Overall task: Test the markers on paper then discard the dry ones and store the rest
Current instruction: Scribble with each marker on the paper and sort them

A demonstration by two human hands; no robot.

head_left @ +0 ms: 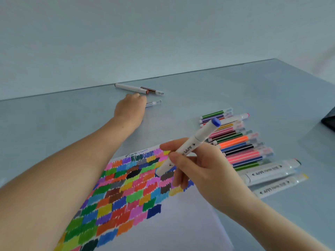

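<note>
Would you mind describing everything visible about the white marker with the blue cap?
The blue-capped marker is a thick white barrel, plastic by its look, with a blue cap on its upper end and dark print and arrows along its side. The right hand grips it mid-barrel, tilted, with its lower end over the coloured swatches on the paper.

Pale grey-blue glossy worktop (235, 84) bearing a white paper sheet covered in coloured swatches (181, 223), a row of thin coloured markers (235, 142), and separate pens near the far edge (130, 88).
</note>
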